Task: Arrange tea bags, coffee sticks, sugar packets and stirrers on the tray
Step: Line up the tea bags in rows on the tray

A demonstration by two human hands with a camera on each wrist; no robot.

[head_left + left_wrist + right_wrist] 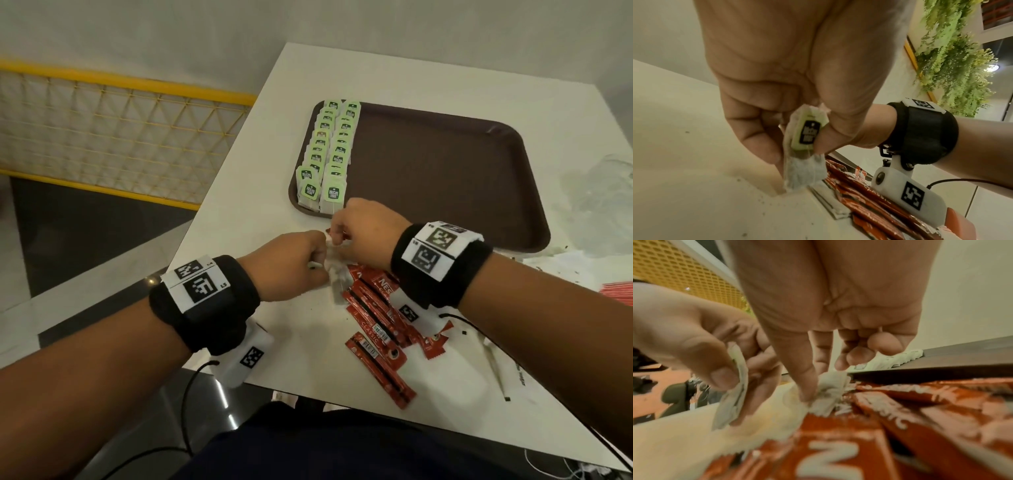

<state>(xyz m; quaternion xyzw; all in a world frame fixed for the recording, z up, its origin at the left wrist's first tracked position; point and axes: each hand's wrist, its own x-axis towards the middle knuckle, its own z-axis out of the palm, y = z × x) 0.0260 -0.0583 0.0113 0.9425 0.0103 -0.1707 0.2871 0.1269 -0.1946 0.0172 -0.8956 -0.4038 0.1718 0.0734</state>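
Note:
On the white table, both hands meet just in front of the brown tray (445, 178). My left hand (320, 262) pinches a white tea bag (803, 172) with a green tag (806, 133) between thumb and forefinger, its lower end touching the table. My right hand (337, 238) pinches a second tea bag (830, 391) at the edge of the red coffee sticks (376, 318). Two rows of overlapping green-tagged tea bags (329, 150) fill the tray's left side. The remaining tray floor is bare.
Red coffee sticks lie scattered under and near my right wrist toward the table's front edge. A white wrapped stick (496, 363) lies at the right, red-striped items (616, 291) at the far right edge, and crumpled clear plastic (599, 198) beside the tray. A yellow mesh fence (120, 130) stands to the left.

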